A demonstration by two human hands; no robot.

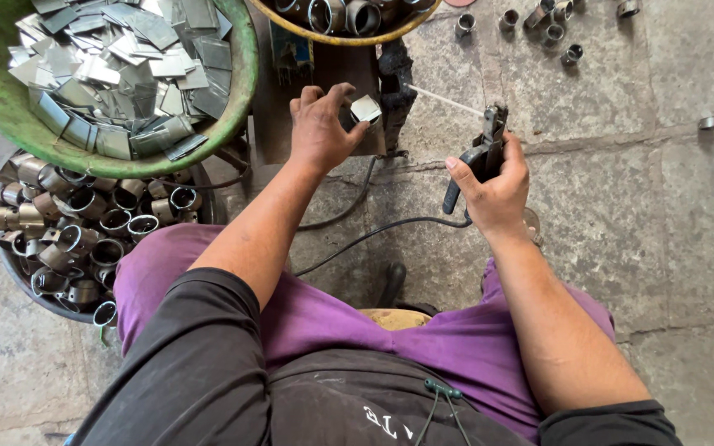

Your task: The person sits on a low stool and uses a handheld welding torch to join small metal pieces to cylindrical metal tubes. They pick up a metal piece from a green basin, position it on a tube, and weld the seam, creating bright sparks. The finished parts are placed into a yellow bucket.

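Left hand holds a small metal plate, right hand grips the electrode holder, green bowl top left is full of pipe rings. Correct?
Not quite. In the head view the green bowl holds flat metal plates; the pipe rings sit in the basin below it. The left hand with its small metal plate and the right hand on the electrode holder are right.

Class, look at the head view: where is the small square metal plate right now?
The small square metal plate is pinched in the left hand, top centre, right of the green bowl of plates and left of the welding rod.
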